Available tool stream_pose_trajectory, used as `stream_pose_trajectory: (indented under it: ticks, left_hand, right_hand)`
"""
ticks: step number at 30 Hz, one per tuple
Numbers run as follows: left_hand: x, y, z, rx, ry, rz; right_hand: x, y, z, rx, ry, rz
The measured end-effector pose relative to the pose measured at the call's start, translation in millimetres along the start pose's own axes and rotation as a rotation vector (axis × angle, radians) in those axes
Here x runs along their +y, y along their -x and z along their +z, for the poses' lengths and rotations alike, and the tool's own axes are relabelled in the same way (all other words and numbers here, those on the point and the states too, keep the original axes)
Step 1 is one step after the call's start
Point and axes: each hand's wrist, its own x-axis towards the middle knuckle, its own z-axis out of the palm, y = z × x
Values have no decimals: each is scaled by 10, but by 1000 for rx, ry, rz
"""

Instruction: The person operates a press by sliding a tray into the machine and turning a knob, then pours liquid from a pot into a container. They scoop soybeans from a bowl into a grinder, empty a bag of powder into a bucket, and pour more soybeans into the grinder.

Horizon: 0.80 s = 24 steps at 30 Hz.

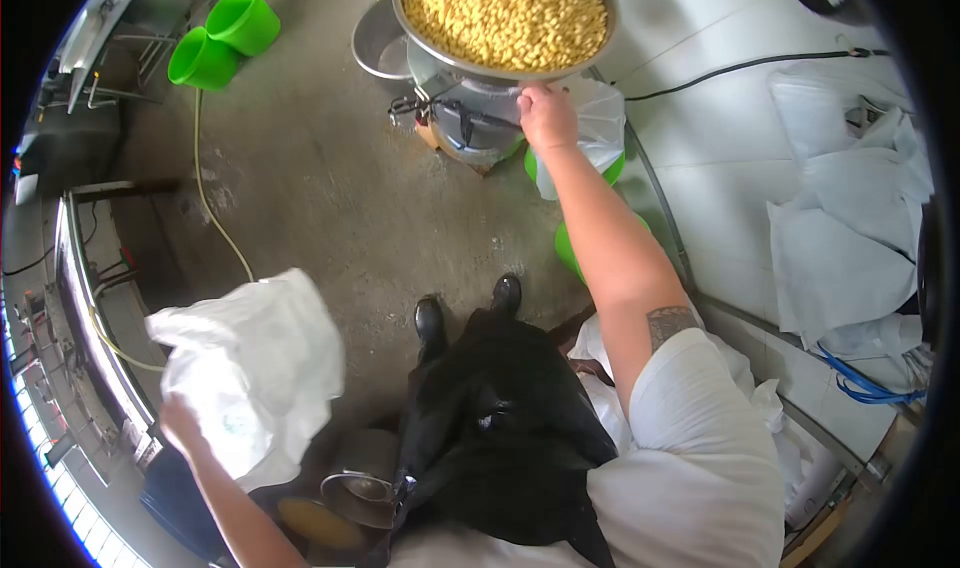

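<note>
My left hand [180,423], at the lower left, is closed on a large white sack [255,368] that hangs crumpled and looks slack. At the top, my right hand [548,116] is stretched forward with its fingers curled in at the front of a metal machine [480,118]. What those fingers grip is hidden. Just above it sits a wide metal hopper [505,72], heaped with pale yellow beans or kernels [505,13]. Beside the right hand, a clear plastic bag [597,128] drapes over a green bucket [614,171].
A metal pot [380,43] stands left of the machine. Two green buckets [243,20] are at the upper left, near a yellowish hose [207,198] along the floor. White sacks [850,208] lie at the right. Another metal pot [362,476] stands by my legs.
</note>
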Motion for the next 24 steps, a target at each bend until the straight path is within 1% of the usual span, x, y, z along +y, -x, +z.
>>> stream_pose_trajectory:
  ticks: [1,2,3,4,5,6,7,8,9,10,11,12,13,15,16,17,18,19,20,21,22,23,24]
  left_hand:
    - [367,-19,-377,22,380,-380]
    - [665,-25,-603,134,696,-650]
    - [1009,-30,-747,230,860,-803]
    - [1014,-46,-593,241,823,-768]
    - [1033,-3,-274,142,726,-662]
    - [1080,39,124,-14,531,-476]
    - [1200,91,598,-193,221,-192]
    - [1554,188,941,-345,148,-59]
    - [2007,281,1203,-500,275,-85]
    - [2386,424,1300,-431,612,-223]
    - [2508,380,1592,-386,717,-306]
    - [2664,243,1578,-493,759,-415]
    - [2693,151,1756,-500,759,-409]
    - [2630,-31,2273,-330,551,-311]
    - [2678,-56,2451,-340,553,-304]
    - [2755,-63,2633,-317,562,-354]
    - [2892,-71,2779,-297,570,-398]
    - [3043,-50,2933,-317,572,-382]
    - [3203,7,3030,-378,561,-366]
    - [3380,69,3118,-437,549,-349]
    - [3563,153,3209,-460,474,-217]
    - [3732,248,3373,-473,480,-148]
    - [3919,346,3498,-520,530,-126]
  right_hand:
    - [52,3,45,26,5,-63]
    - [80,31,67,51,8,-127]
    - [76,73,67,32,10,-126]
    - [59,110,40,82,-28,-124]
    - [47,156,-4,133,-65,-121]
    - [62,212,-77,195,-128,-77]
    - [2,269,-270,287,-203,33]
    - [-89,310,-521,378,-278,140]
    - [-96,288,-761,491,-464,139]
    - [-227,227,-1113,604,-552,51]
    - [-421,142,-1456,668,-595,40]
    - [-507,-40,-1675,724,-715,-63]
    - [-564,-229,-1739,738,-643,-107]
    - [-506,-641,-1729,467,-184,-79]
    - [-418,-757,-1706,171,196,-3]
    - [-431,-666,-1674,169,210,4]
    - [-506,-513,-1623,262,336,-56]
    - [-482,-398,-1580,349,466,-116]
    - [-137,-323,-1451,441,546,-48]
    - [12,-159,-1399,431,566,-37]
    - [131,26,-1367,495,134,-13]
    - [224,237,-1305,547,-304,13]
    - [322,545,-1139,524,-408,152]
